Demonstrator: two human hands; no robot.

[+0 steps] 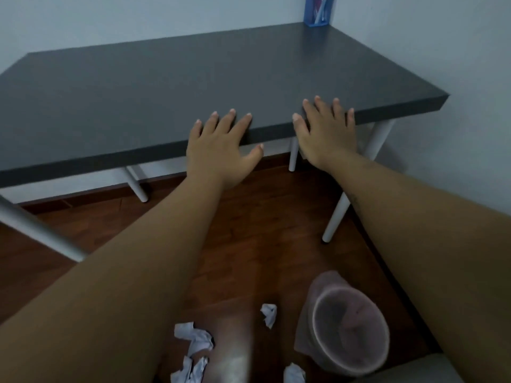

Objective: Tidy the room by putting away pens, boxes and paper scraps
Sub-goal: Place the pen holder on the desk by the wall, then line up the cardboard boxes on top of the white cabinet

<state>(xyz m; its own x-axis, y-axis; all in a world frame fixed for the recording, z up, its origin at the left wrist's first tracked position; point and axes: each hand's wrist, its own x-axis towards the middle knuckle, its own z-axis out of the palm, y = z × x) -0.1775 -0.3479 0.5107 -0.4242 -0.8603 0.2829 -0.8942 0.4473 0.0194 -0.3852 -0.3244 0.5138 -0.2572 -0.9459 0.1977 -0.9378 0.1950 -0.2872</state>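
My left hand (221, 145) and my right hand (326, 131) rest flat, fingers spread, on the front edge of a dark grey desk (166, 92). Neither hand holds anything. A blue pen holder (319, 11) with pens stands at the desk's far right corner against the wall. On the wooden floor below lie crumpled white paper scraps: one (269, 313) left of the bin, a larger heap (193, 346) at the bottom, another (294, 373) at the bottom edge. A round bin (351, 333) lined with a pinkish bag stands on the floor under my right forearm.
The desk has white legs (336, 219) and stands in a corner between pale walls. A grey metal bar (38, 230) crosses the left side. A pale seat edge (409, 371) shows at the bottom right. My knee (235, 349) is between the scraps.
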